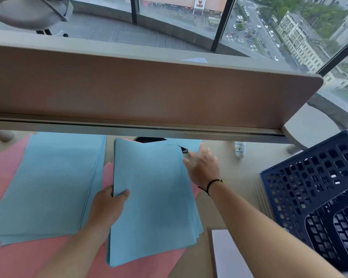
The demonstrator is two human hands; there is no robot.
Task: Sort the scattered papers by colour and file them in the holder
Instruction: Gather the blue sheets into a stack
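My left hand (107, 205) grips the left edge of a stack of blue papers (155, 197), thumb on top, holding it slightly raised over the desk. My right hand (203, 165) is open with straight fingers beside the stack's upper right edge, reaching toward a single blue sheet (191, 144) lying by the partition. A second pile of blue papers (52, 185) lies to the left. Pink papers (28, 255) are spread beneath both blue piles. The dark blue perforated file holder (313, 197) stands at the right.
A tan desk partition (149, 91) runs across the back of the desk. A dark object (149, 139) peeks out behind the held stack. A small white labelled bottle (239, 150) stands near the partition. White paper (229, 255) lies at the front, next to the holder.
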